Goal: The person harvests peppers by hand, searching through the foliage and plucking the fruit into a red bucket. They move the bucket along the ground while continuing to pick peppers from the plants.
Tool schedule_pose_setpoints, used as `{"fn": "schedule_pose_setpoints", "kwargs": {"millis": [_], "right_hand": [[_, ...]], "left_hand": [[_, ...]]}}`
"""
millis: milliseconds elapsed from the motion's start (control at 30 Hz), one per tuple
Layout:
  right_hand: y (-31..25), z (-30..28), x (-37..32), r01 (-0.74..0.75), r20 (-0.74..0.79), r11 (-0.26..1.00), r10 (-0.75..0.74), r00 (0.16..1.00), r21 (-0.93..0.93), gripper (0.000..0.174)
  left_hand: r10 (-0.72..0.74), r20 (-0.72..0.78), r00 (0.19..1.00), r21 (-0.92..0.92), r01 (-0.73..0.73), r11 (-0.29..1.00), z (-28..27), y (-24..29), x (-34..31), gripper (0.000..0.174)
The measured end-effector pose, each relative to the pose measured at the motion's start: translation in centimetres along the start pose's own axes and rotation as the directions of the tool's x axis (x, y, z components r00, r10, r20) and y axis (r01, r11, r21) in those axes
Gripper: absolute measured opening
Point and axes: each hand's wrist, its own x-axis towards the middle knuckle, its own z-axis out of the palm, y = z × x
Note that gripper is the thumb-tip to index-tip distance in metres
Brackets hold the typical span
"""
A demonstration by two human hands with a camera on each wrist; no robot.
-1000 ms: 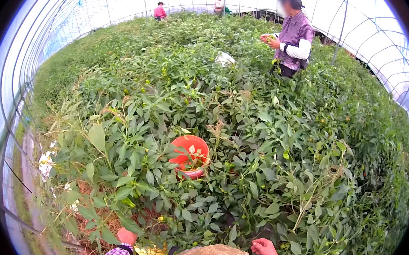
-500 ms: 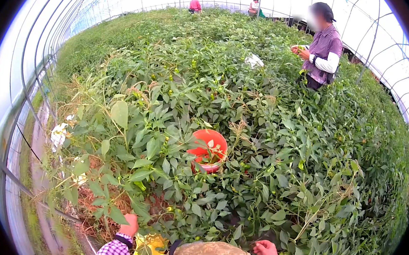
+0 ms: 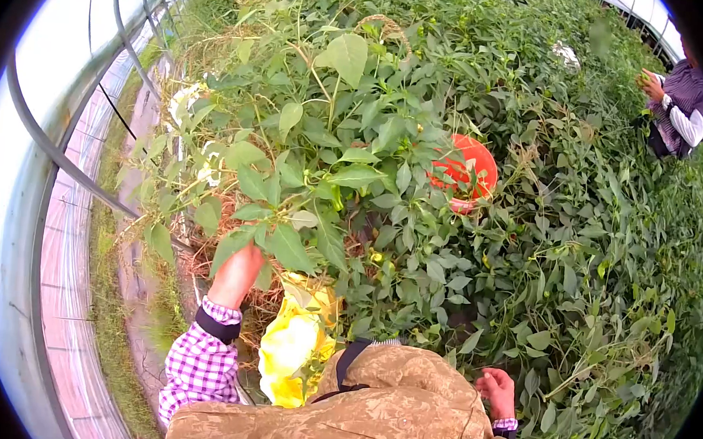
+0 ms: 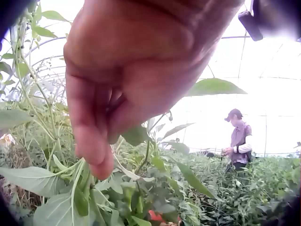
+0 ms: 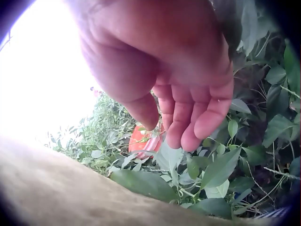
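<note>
A leafy pepper plant [image 3: 284,243] stands at the left of the head view, its leaves partly covering my left hand [image 3: 239,273]. In the left wrist view the thumb and fingers of my left hand [image 4: 127,75] pinch at the top of a green stem [image 4: 81,176] between broad leaves; the exact contact is hidden. Over the foliage at lower right, my right hand [image 3: 498,390] hangs with fingers loosely curled. The right wrist view shows that right hand [image 5: 164,80] holding nothing, leaves [image 5: 218,172] below it.
A red bucket [image 3: 473,167] sits among the plants, right of centre. A yellow and white bag [image 3: 289,350] lies beside my left sleeve. Another person [image 3: 686,104] stands at upper right. Metal hoops [image 3: 58,154] and plastic sheeting line the left side.
The head view has swung left and down, so bucket and person appear farther right. My left hand has reached forward among the leaves. The right hand remains low, loosely curled.
</note>
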Motion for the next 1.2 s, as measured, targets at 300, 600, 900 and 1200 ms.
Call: {"fn": "schedule_pose_setpoints", "kwargs": {"millis": [300,600,900,1200], "right_hand": [[-0.1,1.5,2.2,0.016,0.085,0.998,-0.011,0.996,-0.060,0.022],[1.0,0.3,1.3,-0.052,0.044,0.996,0.055,0.998,-0.070,0.022],[1.5,-0.8,1.4,-0.144,0.056,0.972,0.156,0.986,-0.188,0.023],[-1.1,-0.3,1.0,-0.140,0.081,0.950,0.168,0.982,-0.278,0.022]], "left_hand": [[-0.247,-0.614,0.750,-0.043,0.280,0.959,-15.2,-8.5,3.2,0.031],[-0.399,-0.455,0.796,0.379,0.579,0.722,0.5,-22.2,-3.6,0.024],[-0.748,0.555,0.364,0.209,0.809,0.549,15.4,-19.5,-14.0,0.117],[-0.699,0.709,0.094,0.447,0.707,0.549,24.0,3.7,-22.6,0.099]]}}
